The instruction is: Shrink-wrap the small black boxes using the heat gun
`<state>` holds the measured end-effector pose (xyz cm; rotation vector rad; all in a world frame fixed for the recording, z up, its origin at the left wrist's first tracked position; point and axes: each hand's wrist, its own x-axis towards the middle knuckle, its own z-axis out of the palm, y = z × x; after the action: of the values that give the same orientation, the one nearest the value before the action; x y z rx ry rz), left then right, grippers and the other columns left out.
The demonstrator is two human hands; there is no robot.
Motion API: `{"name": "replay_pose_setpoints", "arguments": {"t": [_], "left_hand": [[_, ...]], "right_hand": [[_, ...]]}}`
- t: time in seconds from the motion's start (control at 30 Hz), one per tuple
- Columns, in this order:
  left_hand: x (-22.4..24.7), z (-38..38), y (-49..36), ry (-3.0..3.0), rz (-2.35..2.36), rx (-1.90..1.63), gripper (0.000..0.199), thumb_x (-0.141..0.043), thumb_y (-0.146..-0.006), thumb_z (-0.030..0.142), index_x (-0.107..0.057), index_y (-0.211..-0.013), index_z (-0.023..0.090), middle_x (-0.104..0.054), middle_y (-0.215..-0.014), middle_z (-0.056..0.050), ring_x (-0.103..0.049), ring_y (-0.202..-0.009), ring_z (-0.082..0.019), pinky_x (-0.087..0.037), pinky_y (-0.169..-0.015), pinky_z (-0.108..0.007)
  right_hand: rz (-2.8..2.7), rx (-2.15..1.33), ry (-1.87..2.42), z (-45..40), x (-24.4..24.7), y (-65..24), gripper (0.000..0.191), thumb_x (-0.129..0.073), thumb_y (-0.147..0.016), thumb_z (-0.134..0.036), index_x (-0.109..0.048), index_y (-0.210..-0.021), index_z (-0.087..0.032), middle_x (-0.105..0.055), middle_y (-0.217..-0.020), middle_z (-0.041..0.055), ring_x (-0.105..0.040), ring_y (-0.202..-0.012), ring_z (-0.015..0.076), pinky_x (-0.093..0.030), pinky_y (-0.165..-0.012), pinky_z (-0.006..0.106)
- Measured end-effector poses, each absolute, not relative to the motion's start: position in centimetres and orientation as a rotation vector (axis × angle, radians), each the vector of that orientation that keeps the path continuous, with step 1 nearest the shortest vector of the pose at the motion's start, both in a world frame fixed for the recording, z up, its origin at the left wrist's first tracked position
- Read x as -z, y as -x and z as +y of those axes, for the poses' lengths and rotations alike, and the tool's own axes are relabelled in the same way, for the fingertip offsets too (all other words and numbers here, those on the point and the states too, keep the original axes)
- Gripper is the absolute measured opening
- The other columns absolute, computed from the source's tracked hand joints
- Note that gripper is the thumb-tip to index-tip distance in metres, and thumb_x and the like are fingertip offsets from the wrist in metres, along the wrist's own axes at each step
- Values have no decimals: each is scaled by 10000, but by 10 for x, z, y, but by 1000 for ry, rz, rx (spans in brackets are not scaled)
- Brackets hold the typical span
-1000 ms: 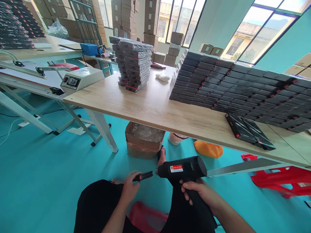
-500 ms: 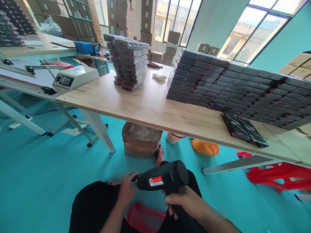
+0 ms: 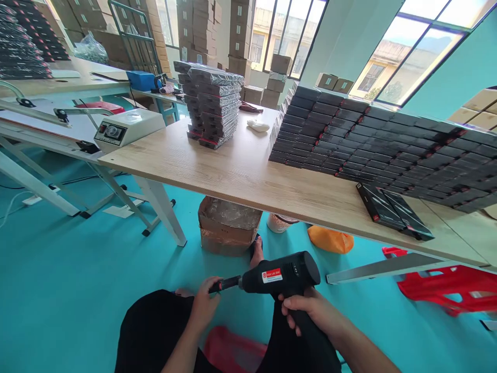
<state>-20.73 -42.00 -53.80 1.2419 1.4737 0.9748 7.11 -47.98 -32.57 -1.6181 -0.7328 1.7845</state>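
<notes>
My right hand (image 3: 306, 311) is wrapped round the handle of a black heat gun (image 3: 289, 273) with a red and white label. Its nozzle points left, toward my left hand (image 3: 205, 304). Those left fingers are closed on a slim black box (image 3: 230, 283) with a small red mark, seen nearly edge-on. The far end of this box lies close to the nozzle; whether they touch I cannot tell. Both hands are above my lap, in front of the wooden table (image 3: 217, 171).
Black boxes stand in a large stack (image 3: 373, 145), with two more boxes (image 3: 394, 210) lying before it. Left of these rises a film-wrapped pile (image 3: 217, 103). Under the table are a carton (image 3: 229, 235), a bin (image 3: 278, 223), an orange bag (image 3: 331, 240) and a red stool (image 3: 446, 290).
The heat gun has moved right and slightly up, away from my left hand. More of the slim black box now shows between nozzle and fingers. The camera view has shifted slightly.
</notes>
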Motion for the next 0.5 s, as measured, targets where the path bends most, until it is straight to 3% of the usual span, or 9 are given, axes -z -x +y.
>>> {"name": "replay_pose_setpoints", "arguments": {"t": [0.17,0.27,0.37,0.5], "left_hand": [[532,-421,206,-1217,1439,-962,445,-560,-577,202,-766,-972,221,-758,-1080,-92,-659,-1099,-317,-463,-1036,-484],[530,-420,203,-883,1333,-991,347,-607,-593,245,-731,-914,208,-756,-877,-56,-688,-893,-289,-531,-886,-441],[533,-416,200,-402,1265,-1065,229,-626,-582,278,-663,-798,209,-649,-626,9,-638,-651,-230,-535,-687,-366],[536,-413,204,-215,1258,-1111,146,-557,-548,281,-570,-684,230,-600,-578,12,-607,-578,-193,-503,-609,-318]], "right_hand": [[-782,-1738,1621,-482,320,-55,287,-700,-678,-311,-643,-906,-147,-656,-709,9,-587,-559,137,-471,-499,264],[-806,-1867,1540,-481,309,-46,288,-722,-657,-306,-652,-886,-145,-663,-658,11,-581,-525,140,-458,-490,266],[-842,-1864,1464,-475,298,-41,287,-740,-646,-312,-667,-861,-136,-636,-586,-3,-572,-511,141,-457,-491,264],[-795,-1748,1502,-465,294,-43,284,-739,-674,-323,-671,-878,-137,-669,-693,11,-594,-562,143,-475,-497,263]]}}
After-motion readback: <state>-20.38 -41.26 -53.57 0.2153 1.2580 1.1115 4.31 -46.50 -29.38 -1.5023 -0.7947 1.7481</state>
